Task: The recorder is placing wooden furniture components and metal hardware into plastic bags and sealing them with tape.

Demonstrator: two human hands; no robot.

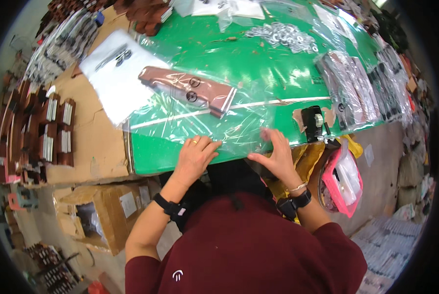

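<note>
A clear plastic bag (pixel 251 115) lies flat on the green tabletop in front of me. Inside it is a flat, reddish-brown strip-shaped piece (pixel 180 84) with pale edging at its right end; two dark round marks show over it. At the bag's near edge, my left hand (pixel 196 158) has its fingers bent together on the film, gripping it against the table. My right hand (pixel 277 159) is at the near right corner of the bag, thumb and fingers spread apart. Some of its fingers are blurred or hidden.
Left of the bag lies a stack of white printed bags (pixel 114 81). Loose metal rings (pixel 283 36) are heaped at the back. Bagged pieces (pixel 349 90) and a black tape dispenser (pixel 312 122) sit to the right. An opened carton (pixel 102 215) stands below, near a pink bag (pixel 344 181).
</note>
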